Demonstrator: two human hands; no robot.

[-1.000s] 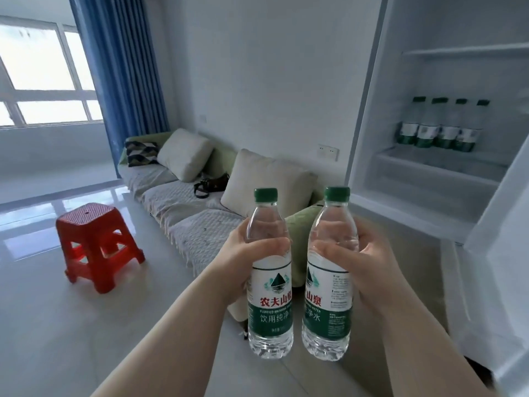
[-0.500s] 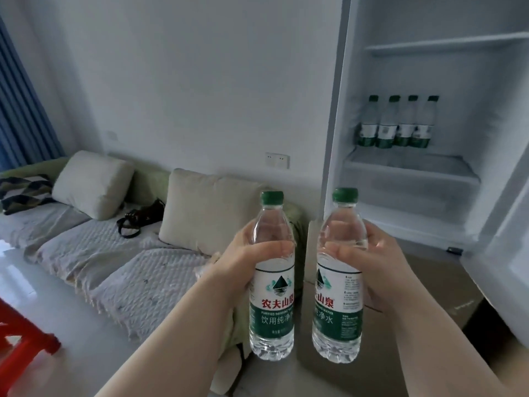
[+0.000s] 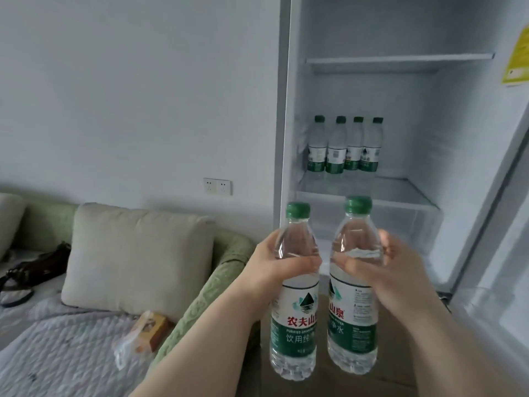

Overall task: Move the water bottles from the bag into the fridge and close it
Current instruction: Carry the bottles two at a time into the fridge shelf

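My left hand (image 3: 270, 267) grips a clear water bottle (image 3: 294, 319) with a green cap and green label, upright, around its upper body. My right hand (image 3: 400, 270) holds a second, matching bottle (image 3: 353, 319) just to the right of the first. Both hang in front of the open white fridge (image 3: 400, 138). Several bottles of the same kind (image 3: 345, 146) stand in a row at the back left of the fridge's lower shelf (image 3: 395, 193). The bag is out of view.
The fridge door (image 3: 503, 224) stands open at the right edge. A green sofa (image 3: 217, 282) with a beige cushion (image 3: 137, 256), a black bag (image 3: 37, 267) and a small wrapped box (image 3: 146, 333) fills the left. A cardboard surface (image 3: 395, 353) lies below the bottles.
The view has swung right and closer to the fridge. Window, curtain and red stool have left the frame. Both hands still hold their bottles side by side.
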